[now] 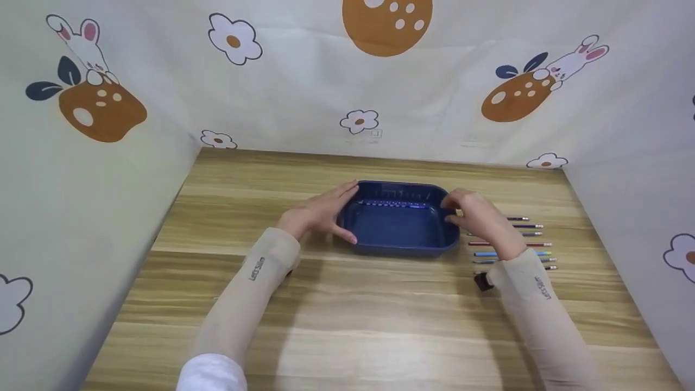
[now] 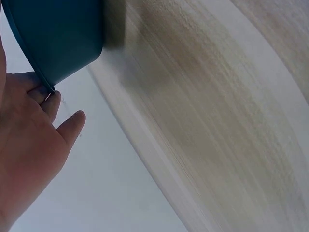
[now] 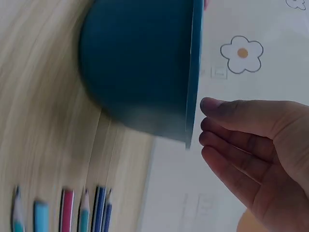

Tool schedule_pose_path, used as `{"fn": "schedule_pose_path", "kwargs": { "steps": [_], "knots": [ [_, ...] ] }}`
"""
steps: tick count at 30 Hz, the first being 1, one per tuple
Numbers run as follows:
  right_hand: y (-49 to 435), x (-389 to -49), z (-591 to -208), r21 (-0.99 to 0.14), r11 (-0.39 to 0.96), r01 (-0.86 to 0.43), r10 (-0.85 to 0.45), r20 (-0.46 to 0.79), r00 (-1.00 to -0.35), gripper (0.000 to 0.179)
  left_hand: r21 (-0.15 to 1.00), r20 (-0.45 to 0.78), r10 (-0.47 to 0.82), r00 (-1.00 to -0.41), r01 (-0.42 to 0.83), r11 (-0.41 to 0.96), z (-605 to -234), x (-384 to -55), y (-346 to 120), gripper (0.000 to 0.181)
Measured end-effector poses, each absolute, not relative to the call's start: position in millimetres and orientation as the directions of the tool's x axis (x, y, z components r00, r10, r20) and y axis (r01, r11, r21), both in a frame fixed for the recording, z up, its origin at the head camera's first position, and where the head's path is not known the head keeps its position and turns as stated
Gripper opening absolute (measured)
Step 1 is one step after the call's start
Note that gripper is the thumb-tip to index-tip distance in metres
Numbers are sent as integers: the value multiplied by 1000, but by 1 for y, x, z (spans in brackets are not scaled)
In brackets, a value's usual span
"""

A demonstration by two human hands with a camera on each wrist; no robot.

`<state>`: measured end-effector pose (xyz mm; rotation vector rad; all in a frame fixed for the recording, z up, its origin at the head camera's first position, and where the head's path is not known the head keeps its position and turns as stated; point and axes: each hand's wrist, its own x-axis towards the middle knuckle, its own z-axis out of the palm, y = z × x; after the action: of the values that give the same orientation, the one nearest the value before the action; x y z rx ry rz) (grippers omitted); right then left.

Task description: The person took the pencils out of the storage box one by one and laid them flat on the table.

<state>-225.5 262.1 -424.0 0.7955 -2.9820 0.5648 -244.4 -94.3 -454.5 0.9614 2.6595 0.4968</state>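
A dark blue rectangular box (image 1: pixel 404 251) with rounded corners stands on the table. Inside it, along its far wall, lie blue and purple patterned pencils (image 1: pixel 392 204). My left hand (image 1: pixel 320 213) is spread against the box's left end, thumb by the front corner and fingers along the rim; its fingertips touch the rim in the left wrist view. Over the right rim is my right hand (image 1: pixel 480 217), fingers bent loosely and thumb apart from them. The right wrist view shows this hand (image 3: pixel 256 150) just above the box's rim with nothing between thumb and fingers.
To the right of the box several pencils lie in a row, among them a red one (image 1: pixel 478 244) and a light blue one (image 1: pixel 483 254), partly covered by the right arm. A white cloth (image 1: pixel 293 108) printed with flowers and rabbits surrounds the wooden table (image 1: pixel 391 326).
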Motion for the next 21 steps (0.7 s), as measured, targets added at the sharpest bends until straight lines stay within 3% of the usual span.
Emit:
{"fn": "schedule_pose_path", "kwargs": {
  "steps": [14,21],
  "knots": [
    [215,-262,-446,-414,789,-454,-498,2,-867,27,414,-131,654,-745,558,719,-452,-242,-95,128],
    [191,-274,-455,-339,834,-435,-500,-130,-856,32,431,-130,653,-746,551,715,-453,-243,-94,129]
  ]
}}
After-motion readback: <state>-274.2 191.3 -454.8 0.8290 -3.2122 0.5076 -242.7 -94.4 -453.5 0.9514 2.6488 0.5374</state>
